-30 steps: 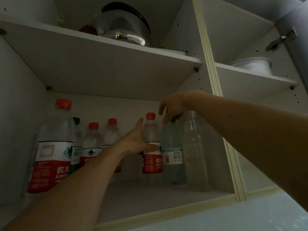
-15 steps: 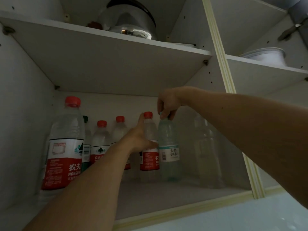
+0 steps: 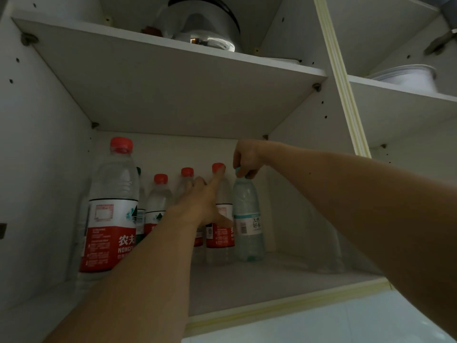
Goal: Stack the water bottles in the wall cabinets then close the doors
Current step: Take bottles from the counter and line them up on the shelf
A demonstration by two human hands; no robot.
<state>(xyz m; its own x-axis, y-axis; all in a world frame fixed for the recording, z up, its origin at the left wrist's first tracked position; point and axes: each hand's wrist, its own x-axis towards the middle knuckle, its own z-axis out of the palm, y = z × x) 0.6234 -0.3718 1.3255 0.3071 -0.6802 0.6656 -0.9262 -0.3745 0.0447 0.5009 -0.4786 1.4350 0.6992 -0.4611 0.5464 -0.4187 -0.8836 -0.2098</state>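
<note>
The wall cabinet point(image 3: 61, 169) is standing open around both arms, its upper shelf point(image 3: 173, 78) spreading above the hands and its lower shelf point(image 3: 284, 280) lying below them; no door is showing fully, so closing is not yet done. On the upper shelf, well above the hands, a metal kettle point(image 3: 210, 28) is sitting, and up to the right of the right hand, in the next compartment, a white bowl point(image 3: 408, 76) is resting.

The large red-capped water bottle point(image 3: 112, 206) is standing to the left of the left hand, nearest the front. Behind it, a row of small red-capped bottles point(image 3: 159, 201) is running toward the left hand. The red-labelled bottle point(image 3: 221, 233) is standing under the left hand point(image 3: 202, 201), whose straight fingers are lying flat against it, steadying rather than gripping. Touching its right side, the teal-capped water bottle point(image 3: 247, 219) is standing upright on the lower shelf, directly below the right hand point(image 3: 246, 159), whose fingertips are pinching its cap.

Judging from this, the teal-capped bottle is being settled into the row. The risk is toppling: a top pinch is giving little control over the base, so a sideways tug on release could be tipping it into its neighbour and knocking the row over.
</note>
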